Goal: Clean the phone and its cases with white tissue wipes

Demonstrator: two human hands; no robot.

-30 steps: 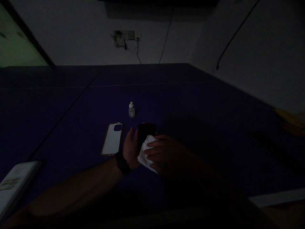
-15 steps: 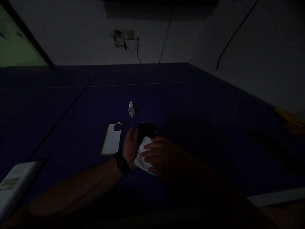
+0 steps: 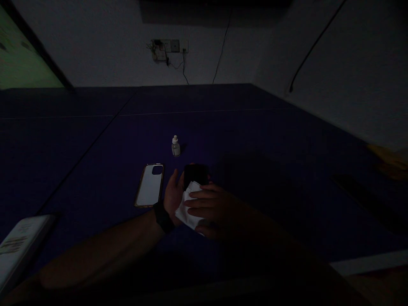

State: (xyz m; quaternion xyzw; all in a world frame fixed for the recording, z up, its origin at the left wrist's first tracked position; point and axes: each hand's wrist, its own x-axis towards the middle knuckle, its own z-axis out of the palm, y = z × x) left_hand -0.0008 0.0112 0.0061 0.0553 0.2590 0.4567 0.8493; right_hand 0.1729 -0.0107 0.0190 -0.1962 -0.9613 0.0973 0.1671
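Observation:
In dim light, a dark smartphone (image 3: 195, 173) lies in my left hand (image 3: 173, 194), thumb along its left edge and fingertips showing past its far and right edges. My right hand (image 3: 212, 208) presses a folded white cloth (image 3: 188, 214) against the phone's near part, its fingers laid over the cloth. The cloth hides the phone's lower half. Left of my left hand, a phone case (image 3: 149, 185) with a gold-coloured rim and a camera cutout lies flat. Beyond the hands a small bottle (image 3: 176, 148) with a white cap stands upright.
Everything rests on a dark blue surface (image 3: 95, 178). A white box (image 3: 24, 238) lies at the lower left. At the right are a long dark object (image 3: 360, 199) and something yellow (image 3: 387, 159). Wall sockets (image 3: 167, 46) with cables are at the back.
My right hand has slid the cloth slightly left and toward me over the phone. My left hand and the phone stay in place.

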